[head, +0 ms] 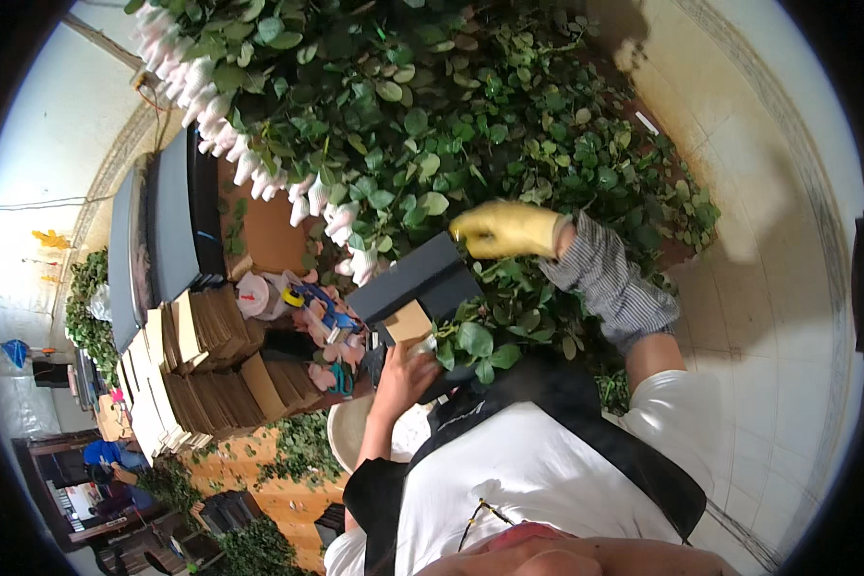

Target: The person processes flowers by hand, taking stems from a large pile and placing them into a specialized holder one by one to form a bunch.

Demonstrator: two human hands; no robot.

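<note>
My bare left hand (407,374) is closed around the head end of a leafy rose stem (479,342), where something whitish shows by the fingers. A small piece of brown cardboard (407,322) lies just beyond it, on a dark grey board or box (414,277). My right hand (507,230) wears a yellow glove and is blurred, its fingers curled near the board's far right corner. I cannot tell whether it grips anything. Ahead lies a large pile of leafy rose stems (432,137), their pale pink heads (255,173) in whitish sleeves pointing left.
Stacks of brown cardboard sheets (223,389) and dark grey boards (180,209) stand at left. Between them and me are teal-handled scissors (341,379), yellow tape (293,296) and pink petals. A white bucket (342,435) stands below my left arm. Another person (111,461) is far left. A tiled wall (756,288) rises at right.
</note>
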